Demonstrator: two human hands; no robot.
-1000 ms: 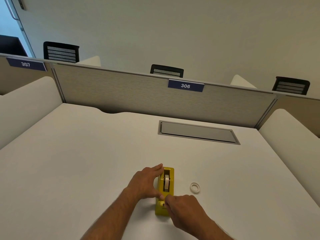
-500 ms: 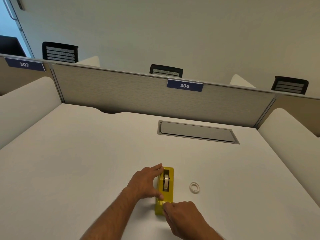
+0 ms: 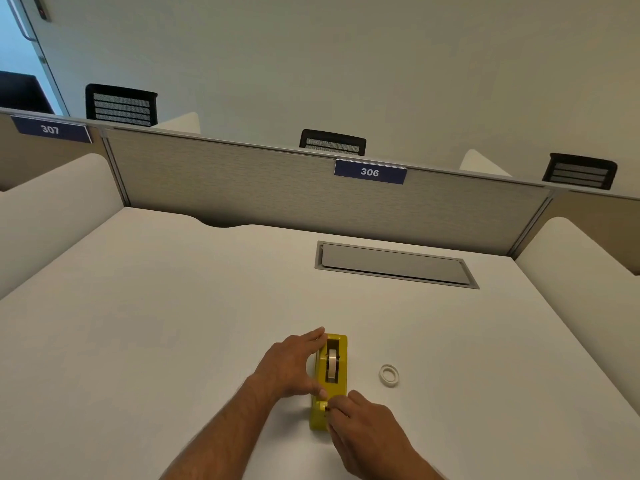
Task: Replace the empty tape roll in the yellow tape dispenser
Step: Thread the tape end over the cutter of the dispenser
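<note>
A yellow tape dispenser (image 3: 337, 389) lies lengthwise on the white desk (image 3: 173, 323), near its front edge. A pale tape roll (image 3: 332, 364) sits upright in its slot. My left hand (image 3: 292, 367) clasps the dispenser's left side, thumb pressed near the cutter end. My right hand (image 3: 367, 434) rests at the near cutter end with fingertips pinched on top of it; whether a tape end is between them is too small to tell. An empty white tape core (image 3: 389, 375) lies flat on the desk to the right of the dispenser.
A grey cable hatch (image 3: 394, 264) is set into the desk further back. A beige partition (image 3: 277, 188) with a "306" label closes the far side, and white side panels (image 3: 581, 271) flank the desk. Black chair backs show behind the partition.
My right hand has slid a little toward me along the dispenser's cutter end. My left hand and the dispenser have stayed in place.
</note>
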